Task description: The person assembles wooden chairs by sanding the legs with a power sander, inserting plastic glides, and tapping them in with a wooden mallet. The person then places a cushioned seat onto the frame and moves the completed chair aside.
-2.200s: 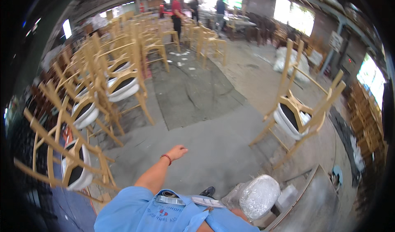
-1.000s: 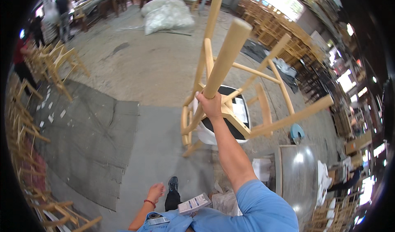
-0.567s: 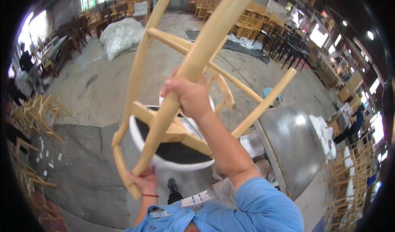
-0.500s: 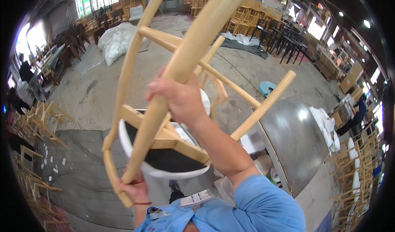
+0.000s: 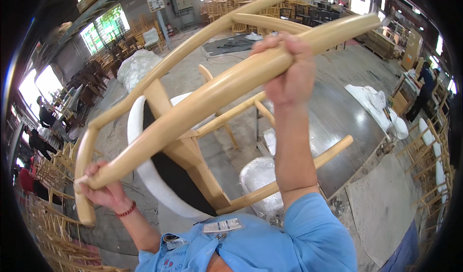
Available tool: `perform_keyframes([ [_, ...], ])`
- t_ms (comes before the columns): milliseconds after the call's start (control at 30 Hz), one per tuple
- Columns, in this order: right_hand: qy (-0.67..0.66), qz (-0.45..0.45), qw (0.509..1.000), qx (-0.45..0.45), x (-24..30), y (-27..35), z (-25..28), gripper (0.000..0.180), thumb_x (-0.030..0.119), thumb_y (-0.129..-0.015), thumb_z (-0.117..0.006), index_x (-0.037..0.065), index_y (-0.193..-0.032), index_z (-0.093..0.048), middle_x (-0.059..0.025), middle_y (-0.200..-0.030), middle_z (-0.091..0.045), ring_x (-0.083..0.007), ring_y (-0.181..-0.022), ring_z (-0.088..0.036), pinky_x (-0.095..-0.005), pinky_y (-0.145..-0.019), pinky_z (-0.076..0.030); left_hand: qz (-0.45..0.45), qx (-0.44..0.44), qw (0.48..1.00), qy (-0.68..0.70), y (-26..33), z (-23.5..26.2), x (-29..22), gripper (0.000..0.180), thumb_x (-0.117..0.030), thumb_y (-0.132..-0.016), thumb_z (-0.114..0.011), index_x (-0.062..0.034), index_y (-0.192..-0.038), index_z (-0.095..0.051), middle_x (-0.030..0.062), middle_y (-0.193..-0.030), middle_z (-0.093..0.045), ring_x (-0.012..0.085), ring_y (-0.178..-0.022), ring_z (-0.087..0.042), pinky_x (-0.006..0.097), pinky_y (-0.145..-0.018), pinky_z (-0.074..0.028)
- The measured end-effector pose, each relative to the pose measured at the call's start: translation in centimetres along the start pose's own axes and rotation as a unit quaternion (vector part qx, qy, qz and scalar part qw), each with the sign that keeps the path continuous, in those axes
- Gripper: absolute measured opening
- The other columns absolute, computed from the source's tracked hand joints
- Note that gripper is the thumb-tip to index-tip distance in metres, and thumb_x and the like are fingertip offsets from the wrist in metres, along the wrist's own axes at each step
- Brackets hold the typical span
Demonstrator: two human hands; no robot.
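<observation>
A light wooden chair (image 5: 207,98) is held up in front of me, tipped so that its underside faces me. Its seat has a white padded edge (image 5: 136,120) and a black underside (image 5: 181,187). My right hand (image 5: 290,69) is closed around the thick nearest leg, toward its upper right part. At the lower left end of that same piece, my left hand (image 5: 107,187) is wrapped around the wood, close to where another curved part ends.
To the right stands a metal-topped table (image 5: 347,122) with white wrapped pieces (image 5: 369,105) on it. Plastic-wrapped goods (image 5: 263,182) lie below the chair. Stacked chair frames (image 5: 431,175) line the right side. People (image 5: 424,86) work on both sides.
The chair has swung from a steep slant to a flatter one. My right hand has moved right and up with it, and my left hand has moved left and up. Both keep their hold.
</observation>
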State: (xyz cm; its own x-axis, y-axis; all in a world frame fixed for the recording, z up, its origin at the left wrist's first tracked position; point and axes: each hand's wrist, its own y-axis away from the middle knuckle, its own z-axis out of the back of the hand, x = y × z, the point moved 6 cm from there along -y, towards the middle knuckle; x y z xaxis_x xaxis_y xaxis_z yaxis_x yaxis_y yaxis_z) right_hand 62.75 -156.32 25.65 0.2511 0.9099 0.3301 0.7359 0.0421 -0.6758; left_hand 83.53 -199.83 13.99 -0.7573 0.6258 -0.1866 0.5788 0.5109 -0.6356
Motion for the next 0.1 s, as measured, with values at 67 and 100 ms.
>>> perform_keyframes([
  [67, 0.012, 0.005, 0.997, -0.070, 5.1, 0.2, 5.0, 0.028, 0.024, -0.091, -0.057, 0.005, -0.110, -0.051, -0.0101, -0.085, -0.066, -0.0265, -0.081, -0.065, -0.0402, -0.081, -0.054, 0.039, 0.071, 0.994, 0.072, -0.6, -4.6, 3.9, 0.032, -0.023, -0.086, -0.072, -0.0089, -0.102, -0.048, 0.0038, -0.092, -0.049, 0.0212, -0.100, -0.054, 0.046, -0.107, -0.034],
  [100, 0.010, 0.005, 0.997, -0.072, 6.1, 0.9, 5.0, 0.028, 0.024, -0.091, -0.057, 0.005, -0.110, -0.051, -0.0101, -0.085, -0.066, -0.0265, -0.081, -0.065, -0.0402, -0.081, -0.054, 0.053, 0.130, 0.988, 0.059, -0.5, -7.1, 5.3, 0.036, -0.027, -0.087, -0.071, -0.0075, -0.105, -0.048, 0.0052, -0.097, -0.052, 0.0210, -0.101, -0.054, 0.048, -0.109, -0.034],
])
